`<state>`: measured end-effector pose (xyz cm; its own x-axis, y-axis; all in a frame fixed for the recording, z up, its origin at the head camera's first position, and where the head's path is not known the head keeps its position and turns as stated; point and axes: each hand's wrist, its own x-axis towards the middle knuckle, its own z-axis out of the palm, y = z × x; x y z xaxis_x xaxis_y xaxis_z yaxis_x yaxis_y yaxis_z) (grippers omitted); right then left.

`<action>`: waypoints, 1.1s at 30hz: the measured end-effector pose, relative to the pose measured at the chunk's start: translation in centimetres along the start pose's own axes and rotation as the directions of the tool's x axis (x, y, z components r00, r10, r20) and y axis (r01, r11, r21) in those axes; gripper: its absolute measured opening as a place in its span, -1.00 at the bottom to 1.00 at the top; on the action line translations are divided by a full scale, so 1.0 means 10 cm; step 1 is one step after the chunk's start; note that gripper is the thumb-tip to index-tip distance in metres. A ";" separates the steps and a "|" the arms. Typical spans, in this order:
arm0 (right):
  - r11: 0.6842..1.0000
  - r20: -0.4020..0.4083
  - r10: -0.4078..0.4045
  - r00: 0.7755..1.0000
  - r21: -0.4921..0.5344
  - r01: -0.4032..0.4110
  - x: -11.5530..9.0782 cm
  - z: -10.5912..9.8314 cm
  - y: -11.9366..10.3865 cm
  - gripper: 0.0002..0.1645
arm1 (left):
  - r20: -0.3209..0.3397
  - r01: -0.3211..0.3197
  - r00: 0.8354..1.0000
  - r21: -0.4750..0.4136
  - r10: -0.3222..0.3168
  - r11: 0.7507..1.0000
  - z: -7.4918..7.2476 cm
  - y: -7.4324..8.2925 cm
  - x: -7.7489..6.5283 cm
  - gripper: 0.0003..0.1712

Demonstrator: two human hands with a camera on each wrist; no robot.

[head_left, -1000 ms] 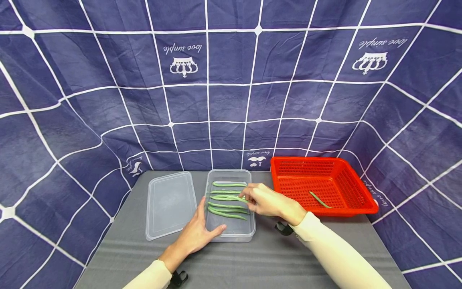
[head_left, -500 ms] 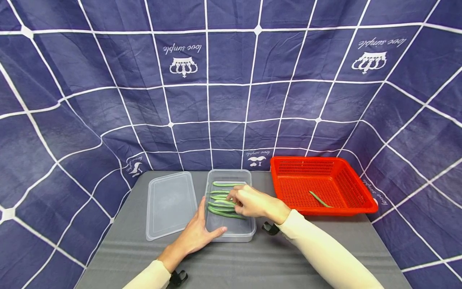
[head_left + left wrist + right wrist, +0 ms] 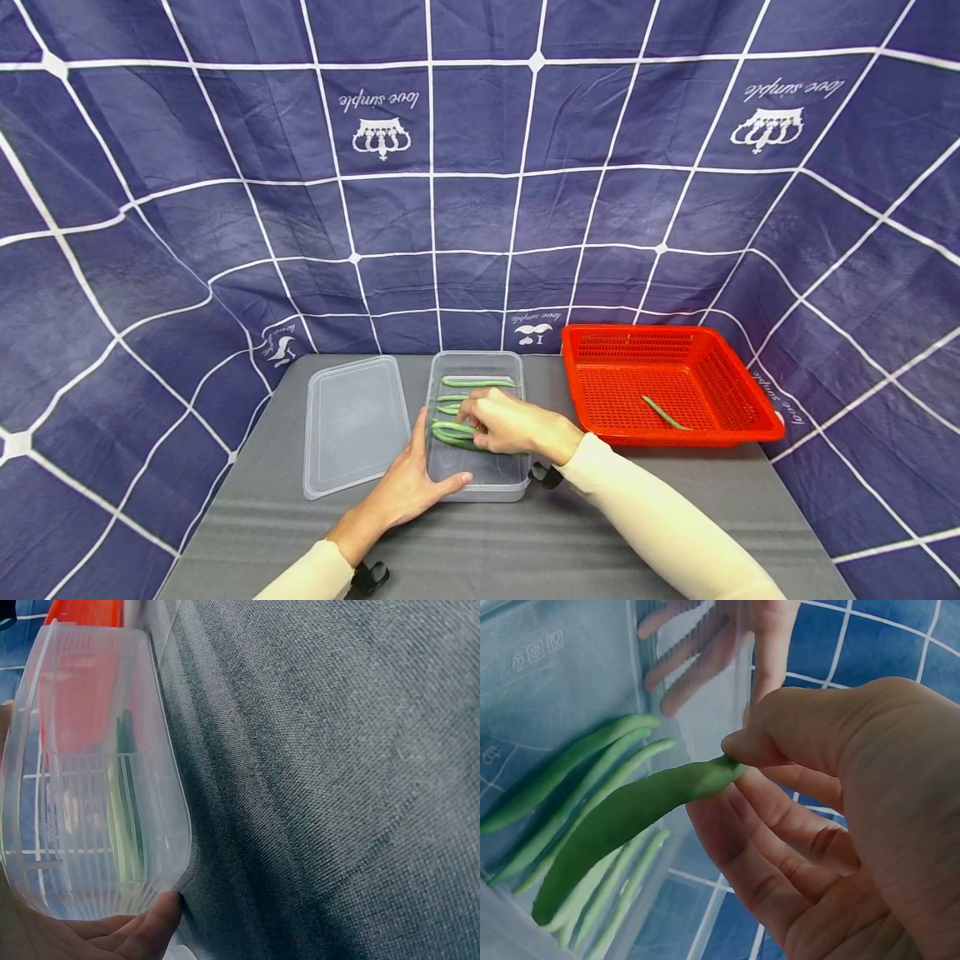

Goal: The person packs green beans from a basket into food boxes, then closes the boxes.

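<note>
In the right wrist view, my right hand (image 3: 840,795) pinches a green bean (image 3: 630,817) by one end between thumb and fingertips. This bean slants over several other green beans (image 3: 562,776) lying in the clear plastic container (image 3: 486,492). From the head view, my right hand (image 3: 506,423) reaches into the container and hides part of the row. My left hand (image 3: 408,483) rests against the container's left side near its front corner, fingers extended along the wall and thumb across the near rim. A single bean (image 3: 478,382) lies at the container's far end.
Flat on the grey cloth to the left lies a translucent lid (image 3: 356,425). A red plastic basket (image 3: 630,333) stands at the right, holding one green bean (image 3: 663,412). Blue checked cloth (image 3: 480,217) rises behind and at both sides.
My right hand has moved left within the container, carrying the pinched bean in over the others. The left hand has stayed at the container's side.
</note>
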<state>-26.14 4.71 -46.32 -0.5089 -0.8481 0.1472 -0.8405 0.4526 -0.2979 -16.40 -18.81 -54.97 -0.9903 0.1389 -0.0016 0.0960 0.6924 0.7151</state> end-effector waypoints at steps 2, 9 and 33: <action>1.000 -0.002 -0.004 1.000 0.003 0.004 0.01 0.03 0.01 -0.56 | 0.000 0.002 1.000 0.004 -0.002 1.000 0.01 -0.01 0.01 0.68; 1.000 0.016 0.009 1.000 0.008 -0.009 0.05 0.12 0.04 -0.58 | -0.009 -0.001 1.000 0.009 0.001 1.000 0.02 -0.04 0.04 0.68; 0.999 0.031 0.034 0.999 0.041 -0.036 -0.04 0.15 0.11 -0.63 | -0.032 -0.014 0.999 -0.003 0.013 1.000 0.05 -0.03 0.03 0.68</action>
<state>-26.59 5.15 -48.18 -0.5315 -0.8402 0.1075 -0.8134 0.4708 -0.3415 -16.70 -18.68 -55.54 -0.9917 0.1251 0.0307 0.1091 0.6880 0.7175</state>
